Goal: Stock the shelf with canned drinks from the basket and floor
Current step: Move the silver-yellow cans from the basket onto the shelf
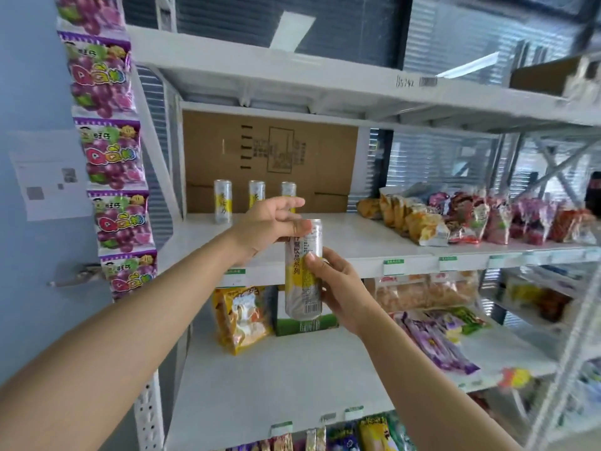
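While three cans [256, 194] stand back on the shelf [367, 234], the left hand [271, 222] seemingly pinches the held can [303, 281] by its top; the right hand [343, 289] grips its lower half.

Illumination is bright, even and diffuse; shadows are soft. Detail at the fingers [286, 203] is sharp, while the snack packets [487, 219] far right of them are blurred and bowed by wide-angle distortion.

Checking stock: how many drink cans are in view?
4. On the shelf: left can, middle can, right can partly behind the left hand. It and the right hand hold the fourth can.
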Available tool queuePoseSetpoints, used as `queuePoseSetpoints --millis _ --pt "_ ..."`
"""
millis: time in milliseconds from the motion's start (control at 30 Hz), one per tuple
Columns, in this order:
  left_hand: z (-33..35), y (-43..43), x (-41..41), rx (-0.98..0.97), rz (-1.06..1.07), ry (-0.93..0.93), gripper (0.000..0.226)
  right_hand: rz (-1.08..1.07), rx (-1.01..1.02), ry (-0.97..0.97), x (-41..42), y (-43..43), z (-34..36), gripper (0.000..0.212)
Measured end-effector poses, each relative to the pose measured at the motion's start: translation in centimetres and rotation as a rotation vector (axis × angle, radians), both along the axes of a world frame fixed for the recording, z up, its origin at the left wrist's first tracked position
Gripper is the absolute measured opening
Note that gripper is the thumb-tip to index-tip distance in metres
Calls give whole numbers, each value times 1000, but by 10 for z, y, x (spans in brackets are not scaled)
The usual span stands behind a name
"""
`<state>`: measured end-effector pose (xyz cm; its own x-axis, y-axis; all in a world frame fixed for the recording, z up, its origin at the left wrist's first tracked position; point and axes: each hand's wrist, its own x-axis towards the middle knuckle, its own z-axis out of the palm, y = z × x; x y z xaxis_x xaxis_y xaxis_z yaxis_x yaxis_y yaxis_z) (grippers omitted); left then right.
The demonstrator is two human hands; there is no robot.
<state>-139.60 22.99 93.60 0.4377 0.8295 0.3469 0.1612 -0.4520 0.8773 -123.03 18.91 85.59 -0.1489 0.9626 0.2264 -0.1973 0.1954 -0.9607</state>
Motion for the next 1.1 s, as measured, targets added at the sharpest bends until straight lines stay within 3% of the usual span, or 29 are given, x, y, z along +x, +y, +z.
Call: queuePoseSetpoints --millis 67,300,533,733,867,1033,1100 --pt "7 26 13 8 -1 18 81 -39 10 -20 9 24 3 45" --pt "21 127 50 35 57 17 65 -193 68 -133 30 112 18 36" --pt "14 209 87 118 221 59 76 -346 134 -212 46 199 12 43" --pt "10 232 109 195 353 206 63 -406 145 -405 58 250 7 61" --pt "23 244 108 211 312 364 57 -298 143 -444 77 271 12 67" --pt "52 256 97 278 154 578 27 -60 106 -544 113 293 17 70" --pt "58 261 95 265 79 652 28 -39 115 -568 114 295 19 72"
